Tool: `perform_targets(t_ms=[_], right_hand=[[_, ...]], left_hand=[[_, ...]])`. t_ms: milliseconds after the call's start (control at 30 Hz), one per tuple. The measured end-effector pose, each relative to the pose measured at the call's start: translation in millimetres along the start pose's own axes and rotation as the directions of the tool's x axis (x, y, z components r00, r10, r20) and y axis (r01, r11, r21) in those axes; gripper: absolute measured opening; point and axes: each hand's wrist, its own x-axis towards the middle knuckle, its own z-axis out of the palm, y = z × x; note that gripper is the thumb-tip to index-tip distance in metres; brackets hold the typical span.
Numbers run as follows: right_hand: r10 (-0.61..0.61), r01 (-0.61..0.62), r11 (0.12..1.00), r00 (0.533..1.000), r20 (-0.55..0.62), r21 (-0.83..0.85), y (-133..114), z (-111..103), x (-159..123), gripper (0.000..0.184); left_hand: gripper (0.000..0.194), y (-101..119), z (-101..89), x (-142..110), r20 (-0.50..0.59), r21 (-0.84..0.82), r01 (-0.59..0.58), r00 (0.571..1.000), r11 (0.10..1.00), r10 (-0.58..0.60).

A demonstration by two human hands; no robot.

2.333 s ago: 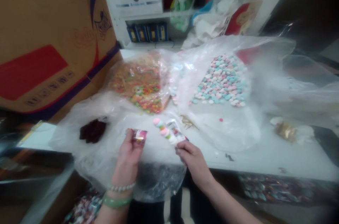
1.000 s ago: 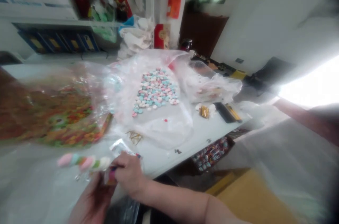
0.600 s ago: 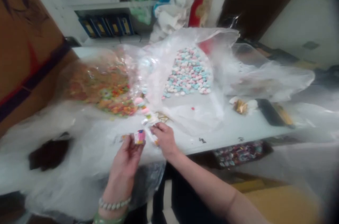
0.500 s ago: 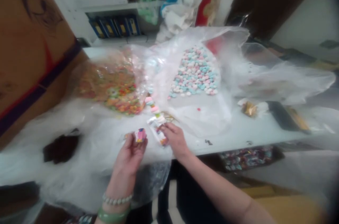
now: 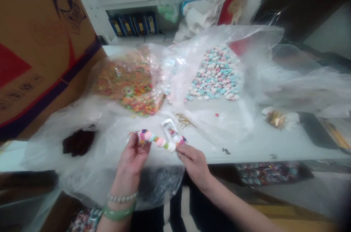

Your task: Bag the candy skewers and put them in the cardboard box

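"Head view: where's the candy skewer (image 5: 160, 142)?"
"One, between left hand (image 5: 135, 159) and right hand (image 5: 195, 162), over the table (image 5: 211, 151). Likely light, soft; best held by its end."
"Grips?"
"Left curls around one wrapper (image 5: 142, 135); right pinches the skewer's end, seemingly one packet (image 5: 171, 131) too. Beyond: two candy bags (image 5: 123, 78)."

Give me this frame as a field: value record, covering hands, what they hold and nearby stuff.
left hand: pinches printed wrapper
right hand: holds white end of candy row
candy row: pink, blue, green, white; far end meets printed wrapper, whether inside unclear
printed packet: by right hand; whether gripped unclear
gold strips: beyond printed packet
orange-red-green candies: beyond left hand, under clear plastic
pink-blue-white candies: beyond gold strips, to the right
cardboard box: far left
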Motion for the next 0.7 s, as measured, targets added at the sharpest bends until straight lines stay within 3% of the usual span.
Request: perform_targets(t_ms=[233,400,467,533,600,700], right_hand=[[-0.138,0.147,0.926,0.989,0.053,-0.347,1,-4,-2,0.029],[-0.170,0.190,0.903,0.982,0.088,-0.384,7,-2,-8,0.028],[-0.078,0.117,0.925,0.990,0.121,-0.361,11,0,-9,0.026],[0.066,-0.004,0.942,0.983,0.172,-0.335,13,1,-8,0.023],[0.188,-0.119,0.953,0.954,0.233,-0.280,11,0,-6,0.022],[0.263,-0.240,0.964,0.914,0.308,-0.112,3,-1,-2,0.020]], left_hand=[[0.025,3,-2.3,-4,0.014,0.113,-0.161,0.987,0.980,0.160],[0.009,-2,-3.0,-9,0.200,0.400,-0.390,0.920,0.830,0.336],[0.014,-4,-4.8,-9,0.265,0.461,-0.406,0.912,0.789,0.314],[0.018,-5,-7.3,-8,0.264,0.450,-0.366,0.926,0.815,0.270],[0.021,-7,-10.2,-6,0.241,0.414,-0.318,0.942,0.853,0.235],[0.027,-9,-13.9,-4,0.269,0.442,-0.308,0.941,0.842,0.203]])
